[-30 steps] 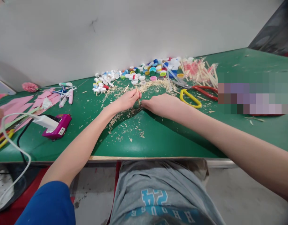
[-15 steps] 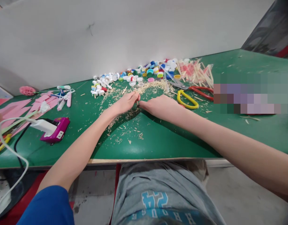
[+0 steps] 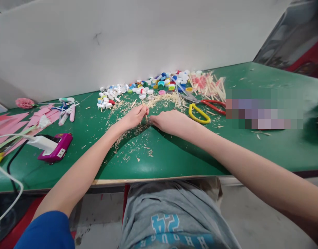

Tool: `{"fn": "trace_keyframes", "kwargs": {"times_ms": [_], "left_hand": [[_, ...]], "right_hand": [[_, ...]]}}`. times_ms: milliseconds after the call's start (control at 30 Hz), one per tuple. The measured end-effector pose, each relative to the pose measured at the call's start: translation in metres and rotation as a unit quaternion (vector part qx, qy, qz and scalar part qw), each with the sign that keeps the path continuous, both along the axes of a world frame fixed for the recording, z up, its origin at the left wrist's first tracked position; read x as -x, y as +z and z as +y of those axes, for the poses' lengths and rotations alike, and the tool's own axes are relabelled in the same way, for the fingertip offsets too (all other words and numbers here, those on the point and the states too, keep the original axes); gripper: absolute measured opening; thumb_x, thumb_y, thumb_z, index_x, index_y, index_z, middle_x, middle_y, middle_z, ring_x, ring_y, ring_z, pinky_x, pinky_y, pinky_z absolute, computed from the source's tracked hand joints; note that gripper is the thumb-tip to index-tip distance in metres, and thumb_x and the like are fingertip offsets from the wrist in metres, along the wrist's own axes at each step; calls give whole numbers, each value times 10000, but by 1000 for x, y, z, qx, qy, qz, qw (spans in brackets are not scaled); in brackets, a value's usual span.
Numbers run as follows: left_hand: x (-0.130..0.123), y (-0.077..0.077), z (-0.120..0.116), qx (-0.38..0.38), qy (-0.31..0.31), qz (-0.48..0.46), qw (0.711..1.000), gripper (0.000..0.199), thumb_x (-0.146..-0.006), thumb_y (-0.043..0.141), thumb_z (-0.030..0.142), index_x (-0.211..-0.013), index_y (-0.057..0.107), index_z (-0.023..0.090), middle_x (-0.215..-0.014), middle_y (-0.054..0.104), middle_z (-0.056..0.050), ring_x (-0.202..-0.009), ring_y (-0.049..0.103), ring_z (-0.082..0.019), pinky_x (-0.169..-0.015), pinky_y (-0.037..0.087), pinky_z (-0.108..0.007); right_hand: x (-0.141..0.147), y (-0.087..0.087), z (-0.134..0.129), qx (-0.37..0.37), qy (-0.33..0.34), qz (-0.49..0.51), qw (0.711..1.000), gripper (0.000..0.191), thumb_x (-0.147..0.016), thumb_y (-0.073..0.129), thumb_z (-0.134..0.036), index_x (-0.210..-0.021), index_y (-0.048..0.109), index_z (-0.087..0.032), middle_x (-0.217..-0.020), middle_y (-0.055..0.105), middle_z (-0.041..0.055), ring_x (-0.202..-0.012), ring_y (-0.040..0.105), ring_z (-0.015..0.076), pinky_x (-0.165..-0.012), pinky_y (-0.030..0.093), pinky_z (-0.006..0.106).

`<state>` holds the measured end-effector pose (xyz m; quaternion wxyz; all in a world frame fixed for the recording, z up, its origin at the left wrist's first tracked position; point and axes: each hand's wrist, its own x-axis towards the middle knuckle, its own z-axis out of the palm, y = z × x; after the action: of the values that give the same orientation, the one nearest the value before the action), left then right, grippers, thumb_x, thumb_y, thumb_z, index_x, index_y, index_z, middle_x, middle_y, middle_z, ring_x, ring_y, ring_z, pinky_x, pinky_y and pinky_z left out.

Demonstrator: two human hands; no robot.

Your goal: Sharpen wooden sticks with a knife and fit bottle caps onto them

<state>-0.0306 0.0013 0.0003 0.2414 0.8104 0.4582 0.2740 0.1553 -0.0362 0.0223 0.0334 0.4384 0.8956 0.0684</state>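
My left hand (image 3: 135, 116) pinches a thin wooden stick (image 3: 146, 118), which stands roughly upright between thumb and fingertips. Close beside it on the right, my right hand (image 3: 166, 120) is closed, knuckles up, its fingertips near the stick's lower end. Whatever it grips is hidden under the fingers. Pale wood shavings (image 3: 126, 157) lie scattered on the green tabletop (image 3: 159, 162) around and below both hands. Beyond them are heaped coloured plastic bottle caps (image 3: 161, 84), some on the left with short sticks in them.
To the right lie scissors with yellow and red handles (image 3: 199, 114) and a heap of wooden sticks (image 3: 209, 84). At left are a purple power adapter (image 3: 57, 150) with a white plug and cable, pink paper (image 3: 12, 125), glue-gun-like tools (image 3: 67, 112) and a pink flower (image 3: 24, 102).
The view has shifted slightly, so things appear a little further left. Both hands stay close together, with the stick still in my left hand. A hand at the far left edge is out of view now.
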Motion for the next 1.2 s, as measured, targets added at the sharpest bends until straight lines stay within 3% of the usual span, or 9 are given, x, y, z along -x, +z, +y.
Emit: {"fn": "trace_keyframes", "kwargs": {"times_ms": [233, 367, 500, 600, 733, 933, 1200], "left_hand": [[-1, 0, -1, 0, 11, -20, 1000, 277, -965, 291, 276, -805, 502, 195, -812, 525, -29, -770, 493, -148, -771, 415, -278], [-1, 0, -2, 1, 15, -35, 999, 252, -962, 301, 259, -814, 495, 198, -785, 504, -9, -730, 474, -138, -747, 400, -274], [-1, 0, -2, -17, 38, -72, 997, 220, -954, 336, 249, -820, 501, 195, -783, 502, -3, -737, 472, -137, -741, 387, -274], [-3, 3, -4, -26, 52, -124, 991, 202, -949, 392, 301, -814, 502, 198, -804, 524, -9, -715, 470, -130, -701, 388, -266], [-8, 8, -8, -13, 58, -197, 979, 210, -918, 488, 396, -843, 513, 202, -762, 564, -3, -640, 475, -111, -622, 394, -247], [-7, 8, -10, 28, 71, -265, 961, 263, -856, 590, 454, -892, 535, 199, -805, 637, -16, -680, 559, -103, -686, 456, -249], [-7, 9, -16, 85, 87, -243, 962, 290, -842, 608, 470, -900, 560, 190, -850, 701, -37, -736, 607, -118, -768, 495, -287]], "right_hand": [[-20, 10, 1, -34, -29, 69, 997, 417, -1038, 258, -416, -1103, 608, -199, -860, 681, 71, -712, 597, 180, -595, 302, 282], [-26, 13, 4, -62, -7, 110, 992, 412, -1038, 292, -430, -1145, 607, -187, -1089, 657, 88, -953, 597, 209, -718, 388, 300], [-29, 7, 8, -93, 20, 122, 988, 386, -1024, 367, -385, -1205, 607, -143, -1220, 588, 140, -1174, 494, 266, -931, 389, 362], [-31, 1, 11, -102, 28, 121, 987, 379, -1007, 421, -405, -1168, 619, -124, -1196, 589, 140, -1159, 506, 260, -976, 402, 407], [-30, -5, 15, -100, 49, 117, 987, 331, -967, 520, -435, -1091, 627, -148, -1103, 627, 72, -1040, 585, 190, -929, 476, 414], [-27, -6, 18, -107, 47, 137, 984, 283, -950, 559, -394, -1080, 621, -150, -1098, 630, 60, -1003, 601, 176, -901, 500, 406], [-36, 4, 15, -123, 17, 167, 978, 232, -979, 504, -334, -1068, 619, -154, -1057, 628, 49, -1021, 581, 185, -937, 456, 423]]}}
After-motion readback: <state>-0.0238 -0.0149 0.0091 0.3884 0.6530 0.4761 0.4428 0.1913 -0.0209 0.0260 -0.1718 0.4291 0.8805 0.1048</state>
